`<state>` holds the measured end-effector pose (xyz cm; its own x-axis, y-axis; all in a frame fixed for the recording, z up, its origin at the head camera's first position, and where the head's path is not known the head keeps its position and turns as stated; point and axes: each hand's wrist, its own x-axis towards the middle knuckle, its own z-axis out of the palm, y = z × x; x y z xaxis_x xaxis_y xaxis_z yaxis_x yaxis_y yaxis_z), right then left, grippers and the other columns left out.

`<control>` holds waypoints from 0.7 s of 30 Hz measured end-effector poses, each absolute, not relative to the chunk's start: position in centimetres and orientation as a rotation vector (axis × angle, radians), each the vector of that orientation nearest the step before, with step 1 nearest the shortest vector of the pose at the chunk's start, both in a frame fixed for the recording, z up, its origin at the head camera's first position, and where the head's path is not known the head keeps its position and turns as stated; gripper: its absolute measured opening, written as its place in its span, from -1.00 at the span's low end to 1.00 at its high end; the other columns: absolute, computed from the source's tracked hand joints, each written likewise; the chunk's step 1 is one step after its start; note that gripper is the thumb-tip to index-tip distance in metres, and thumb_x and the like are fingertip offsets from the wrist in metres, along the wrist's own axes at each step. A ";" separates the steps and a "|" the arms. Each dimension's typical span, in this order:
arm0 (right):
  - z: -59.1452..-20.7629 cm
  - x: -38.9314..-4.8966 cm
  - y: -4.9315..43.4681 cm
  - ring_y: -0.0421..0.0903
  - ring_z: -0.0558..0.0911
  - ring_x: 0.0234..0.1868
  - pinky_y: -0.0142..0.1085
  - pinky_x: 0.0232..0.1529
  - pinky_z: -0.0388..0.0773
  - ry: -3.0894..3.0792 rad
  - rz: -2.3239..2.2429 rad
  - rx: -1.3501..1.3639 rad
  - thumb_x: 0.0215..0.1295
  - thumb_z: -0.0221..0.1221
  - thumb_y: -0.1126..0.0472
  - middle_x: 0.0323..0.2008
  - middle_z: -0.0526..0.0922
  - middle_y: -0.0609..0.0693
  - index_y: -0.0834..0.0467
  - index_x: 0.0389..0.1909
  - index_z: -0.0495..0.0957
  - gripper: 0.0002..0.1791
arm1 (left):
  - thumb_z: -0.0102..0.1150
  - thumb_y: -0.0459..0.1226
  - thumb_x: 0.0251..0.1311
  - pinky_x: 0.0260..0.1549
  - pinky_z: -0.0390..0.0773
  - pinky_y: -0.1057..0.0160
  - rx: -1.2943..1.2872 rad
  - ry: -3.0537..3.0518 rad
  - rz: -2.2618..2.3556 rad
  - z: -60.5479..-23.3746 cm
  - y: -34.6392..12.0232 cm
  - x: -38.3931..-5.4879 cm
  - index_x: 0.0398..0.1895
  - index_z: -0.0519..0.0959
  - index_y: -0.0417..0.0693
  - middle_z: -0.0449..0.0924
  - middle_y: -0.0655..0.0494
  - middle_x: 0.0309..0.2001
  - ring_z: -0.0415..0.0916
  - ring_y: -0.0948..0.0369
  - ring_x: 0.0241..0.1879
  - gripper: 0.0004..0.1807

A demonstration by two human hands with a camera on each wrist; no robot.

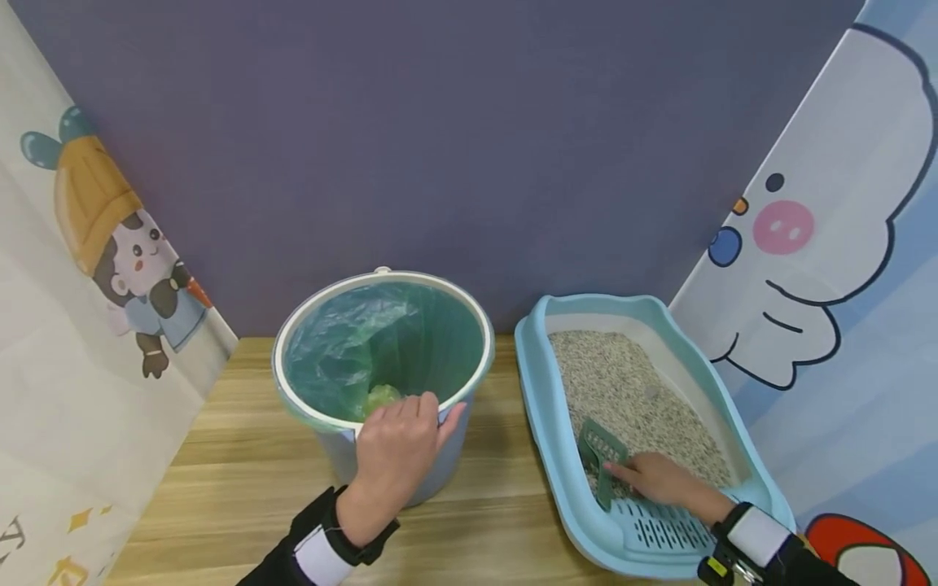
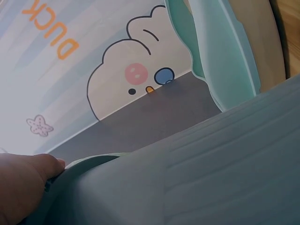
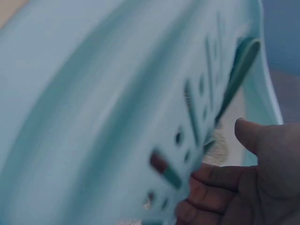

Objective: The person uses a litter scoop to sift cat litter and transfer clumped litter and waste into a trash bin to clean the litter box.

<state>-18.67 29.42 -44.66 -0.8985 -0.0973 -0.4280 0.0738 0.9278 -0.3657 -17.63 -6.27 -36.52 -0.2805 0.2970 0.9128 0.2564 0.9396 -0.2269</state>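
1. Head view: nearest are two dark sleeves point(image 1: 271, 566), reaching in from the near edge.
2. Right hand point(image 1: 663, 480) is open, over the near part of a light blue litter tray point(image 1: 557, 443). Right wrist view shows loose fingers and the thumb standing apart from them. Its fingertips are right by a scoop's handle — whether they touch it, I cannot tell.
3. Green scoop point(image 1: 599, 443) sits inside the tray, at its near left. Its slotted head tilts on the litter point(image 1: 623, 382), and its handle runs toward the slotted step point(image 1: 659, 527) at the near end.
4. Left hand point(image 1: 399, 443) grips the near rim of a bin, fingers curled over it, thumb beside them on the right.
5. Grey bin point(image 1: 447, 468) stands upright, left of the tray and apart from it. A green plastic liner point(image 1: 432, 350) covers the inside — a pale green lump point(image 1: 381, 397) shows behind the left hand.
6. Wooden table point(image 1: 242, 480) carries both bin and tray.
7. Farther off, cartoon panels flank the scene: a child in a yellow hat point(image 1: 95, 195) on the left, a white pink-cheeked animal point(image 1: 835, 203) on the right.
8. Farthest is a plain purple-grey wall point(image 1: 476, 146).
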 end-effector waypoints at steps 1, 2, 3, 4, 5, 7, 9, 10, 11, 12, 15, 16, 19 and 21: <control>-44.6 -18.8 29.4 -0.21 0.14 -0.77 -0.35 -0.56 0.21 2.626 -0.521 -0.011 0.30 -0.11 -0.20 -0.85 0.23 -0.12 0.08 -0.82 0.32 -0.41 | -0.20 0.04 0.30 -0.86 0.02 0.38 -0.405 -1.871 0.039 -36.5 -6.3 -17.6 -0.86 0.13 0.00 0.01 0.21 -0.89 0.03 0.30 -0.91 -0.42; -44.5 -18.9 29.3 -0.21 0.16 -0.77 -0.35 -0.56 0.23 2.618 -0.514 -0.010 0.30 -0.11 -0.20 -0.85 0.25 -0.12 0.10 -0.82 0.32 -0.40 | -0.20 0.04 0.30 -0.86 0.02 0.38 -0.404 -1.870 0.037 -36.6 -6.3 -17.6 -0.86 0.14 0.00 0.01 0.21 -0.89 0.03 0.30 -0.91 -0.42; -44.4 -19.0 29.3 -0.22 0.23 -0.75 -0.34 -0.55 0.28 2.608 -0.513 0.004 0.30 -0.11 -0.20 -0.82 0.31 -0.11 0.12 -0.78 0.38 -0.40 | -0.21 0.04 0.30 -0.85 0.02 0.38 -0.402 -1.870 0.036 -36.6 -6.3 -17.6 -0.86 0.13 0.00 0.01 0.21 -0.89 0.04 0.30 -0.91 -0.42; -44.3 -19.1 29.2 -0.21 0.32 -0.73 -0.33 -0.53 0.33 2.602 -0.521 0.023 0.31 -0.10 -0.19 -0.80 0.39 -0.10 0.16 -0.74 0.43 -0.40 | -0.21 0.04 0.30 -0.85 0.02 0.38 -0.401 -1.870 0.034 -36.6 -6.3 -17.6 -0.86 0.13 0.00 0.01 0.21 -0.89 0.04 0.30 -0.91 -0.42; -44.2 -19.3 29.2 -0.20 0.41 -0.70 -0.32 -0.51 0.40 2.597 -0.533 0.049 0.31 -0.10 -0.18 -0.76 0.47 -0.07 0.20 -0.69 0.47 -0.40 | -0.22 0.04 0.31 -0.85 0.02 0.38 -0.399 -1.870 0.032 -36.6 -6.3 -17.6 -0.86 0.13 0.00 0.00 0.21 -0.89 0.03 0.30 -0.91 -0.42; -44.1 -19.5 29.0 -0.15 0.56 -0.60 -0.28 -0.47 0.50 2.588 -0.584 0.104 0.33 -0.10 -0.13 -0.66 0.59 0.00 0.29 -0.55 0.54 -0.43 | -0.23 0.04 0.31 -0.84 0.02 0.38 -0.397 -1.874 0.028 -36.7 -6.4 -17.6 -0.86 0.13 0.00 -0.01 0.21 -0.88 0.02 0.30 -0.91 -0.41; -44.1 -19.9 28.9 -0.11 0.62 -0.58 -0.26 -0.48 0.55 2.580 -0.625 0.168 0.33 -0.08 -0.09 -0.60 0.63 0.06 0.33 -0.47 0.54 -0.46 | -0.23 0.04 0.31 -0.84 0.01 0.38 -0.394 -1.874 0.021 -36.7 -6.4 -17.6 -0.86 0.12 0.00 -0.02 0.21 -0.88 0.01 0.30 -0.91 -0.41; -44.2 -20.0 28.8 -0.10 0.63 -0.59 -0.26 -0.50 0.55 2.577 -0.644 0.199 0.33 -0.07 -0.08 -0.61 0.62 0.06 0.34 -0.48 0.53 -0.46 | -0.23 0.04 0.31 -0.84 0.01 0.38 -0.394 -1.874 0.020 -36.7 -6.4 -17.6 -0.86 0.12 0.00 -0.02 0.21 -0.88 0.00 0.30 -0.91 -0.41; -44.3 -20.1 28.7 -0.11 0.62 -0.60 -0.27 -0.52 0.55 2.575 -0.649 0.229 0.32 -0.07 -0.07 -0.62 0.62 0.07 0.35 -0.48 0.53 -0.47 | -0.23 0.04 0.31 -0.84 0.01 0.38 -0.394 -1.875 0.019 -36.7 -6.4 -17.6 -0.86 0.12 0.00 -0.02 0.21 -0.88 0.00 0.30 -0.91 -0.41; -44.3 -20.2 28.6 -0.11 0.62 -0.62 -0.28 -0.54 0.55 2.575 -0.650 0.253 0.32 -0.06 -0.07 -0.62 0.61 0.06 0.34 -0.48 0.53 -0.48 | -0.22 0.04 0.31 -0.84 0.01 0.38 -0.394 -1.875 0.017 -36.7 -6.4 -17.6 -0.86 0.11 0.00 -0.03 0.21 -0.88 0.00 0.30 -0.91 -0.41; -44.6 -20.6 28.4 -0.13 0.61 -0.68 -0.31 -0.58 0.54 2.580 -0.627 0.296 0.29 -0.02 -0.07 -0.67 0.59 0.06 0.33 -0.55 0.52 -0.48 | -0.22 0.05 0.31 -0.84 -0.01 0.37 -0.394 -1.875 0.009 -36.8 -6.4 -17.6 -0.86 0.11 0.00 -0.04 0.21 -0.87 -0.02 0.30 -0.90 -0.41; -44.6 -20.7 28.4 -0.14 0.60 -0.69 -0.31 -0.59 0.55 2.582 -0.614 0.305 0.29 -0.02 -0.08 -0.69 0.59 0.06 0.33 -0.58 0.53 -0.46 | -0.23 0.05 0.31 -0.84 -0.01 0.37 -0.394 -1.875 0.008 -36.8 -6.4 -17.6 -0.86 0.11 0.00 -0.04 0.21 -0.87 -0.03 0.30 -0.90 -0.41; -44.7 -20.9 28.0 -0.12 0.60 -0.71 -0.30 -0.59 0.56 2.566 -0.625 0.343 0.24 0.03 -0.12 -0.71 0.60 0.08 0.32 -0.63 0.56 -0.43 | -0.23 0.05 0.31 -0.84 -0.02 0.37 -0.395 -1.872 0.006 -36.8 -6.4 -17.6 -0.86 0.10 -0.01 -0.05 0.21 -0.87 -0.04 0.30 -0.90 -0.41; -44.7 -21.0 27.7 -0.13 0.60 -0.71 -0.30 -0.59 0.56 2.552 -0.631 0.354 0.23 0.04 -0.12 -0.72 0.60 0.08 0.30 -0.64 0.57 -0.44 | -0.23 0.05 0.31 -0.84 -0.03 0.37 -0.394 -1.868 0.004 -36.8 -6.3 -17.6 -0.86 0.10 -0.01 -0.05 0.21 -0.87 -0.05 0.30 -0.90 -0.41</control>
<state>-20.95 27.70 -44.69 -0.8492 0.1302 -0.5118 0.3537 0.8599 -0.3680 -17.65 -6.34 -36.83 -0.2755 0.2708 0.9224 0.2674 0.9432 -0.1971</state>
